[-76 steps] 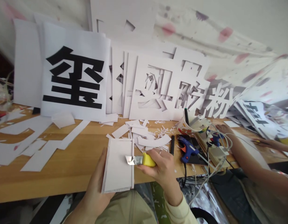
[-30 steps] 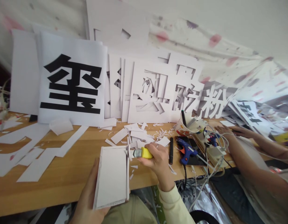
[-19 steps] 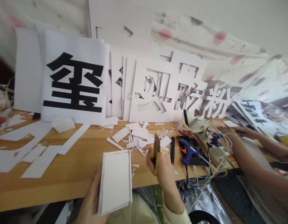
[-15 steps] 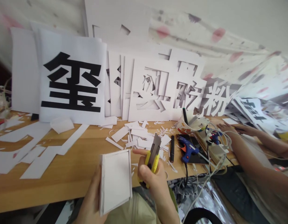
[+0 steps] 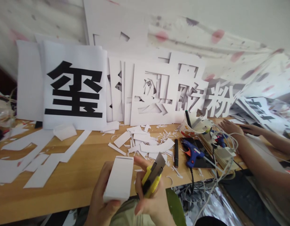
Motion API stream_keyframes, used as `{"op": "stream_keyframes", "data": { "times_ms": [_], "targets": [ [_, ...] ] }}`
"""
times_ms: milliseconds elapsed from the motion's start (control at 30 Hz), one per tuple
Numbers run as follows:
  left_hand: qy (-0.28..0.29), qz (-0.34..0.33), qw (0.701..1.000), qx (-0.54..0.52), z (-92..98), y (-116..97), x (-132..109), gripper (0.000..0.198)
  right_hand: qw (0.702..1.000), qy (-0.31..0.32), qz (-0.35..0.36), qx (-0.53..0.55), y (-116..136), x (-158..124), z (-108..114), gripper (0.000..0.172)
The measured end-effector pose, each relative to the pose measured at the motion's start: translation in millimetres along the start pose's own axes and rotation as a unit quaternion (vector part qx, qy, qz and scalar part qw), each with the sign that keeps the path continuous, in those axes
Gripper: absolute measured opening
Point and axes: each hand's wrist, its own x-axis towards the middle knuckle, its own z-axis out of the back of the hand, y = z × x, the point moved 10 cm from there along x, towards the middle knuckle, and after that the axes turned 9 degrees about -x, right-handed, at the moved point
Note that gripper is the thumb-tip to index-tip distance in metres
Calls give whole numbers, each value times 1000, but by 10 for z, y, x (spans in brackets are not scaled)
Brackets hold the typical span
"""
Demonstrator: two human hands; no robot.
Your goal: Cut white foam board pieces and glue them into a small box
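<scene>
My left hand point(image 5: 101, 191) is closed around a white block-like foam-board piece point(image 5: 120, 179), with a narrow flat face turned up. Close beside it, my right hand point(image 5: 154, 201) grips a yellow utility knife point(image 5: 151, 180). Its wide grey blade is out and points up and away from me. One finger of the right hand reaches toward the far right corner of the white piece; whether it touches is unclear. Just beyond both hands lies a heap of white offcuts point(image 5: 137, 139), with a curved white strip point(image 5: 156, 146) on top.
A blue glue gun point(image 5: 193, 153), black marker point(image 5: 176, 153) and paper tub point(image 5: 190, 127) of tools stand to the right among cables. A sheet with a black character point(image 5: 74, 91) and cut-out boards point(image 5: 154, 117) lean behind. Another person's hands point(image 5: 231, 128) work at far right.
The white piece has been turned in my left hand, so a narrower face shows. My right hand has tilted the knife. A curved white strip now lies on the offcuts.
</scene>
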Motion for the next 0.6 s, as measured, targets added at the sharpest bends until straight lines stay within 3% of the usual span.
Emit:
{"op": "stream_keyframes", "data": {
  "times_ms": [100,233,333,400,533,600],
  "targets": [
    [31,-200,953,226,-188,-383,-30,78,1000,7,-8,25,-11,0,-56,105],
    [67,-280,904,317,-303,-443,-101,77,998,46,36,5,135,37,-87,89],
    [84,-257,900,342,-328,-417,-117,75,996,39,81,-23,185,81,23,78],
    [85,-202,917,332,-306,-362,-107,81,996,4,93,-1,143,116,145,79],
    [51,-123,961,243,-177,-269,-130,115,998,-24,33,41,-62,190,218,94],
    [62,-116,970,206,-179,-226,-168,118,999,-31,13,30,-113,206,224,104]
  ]
}}
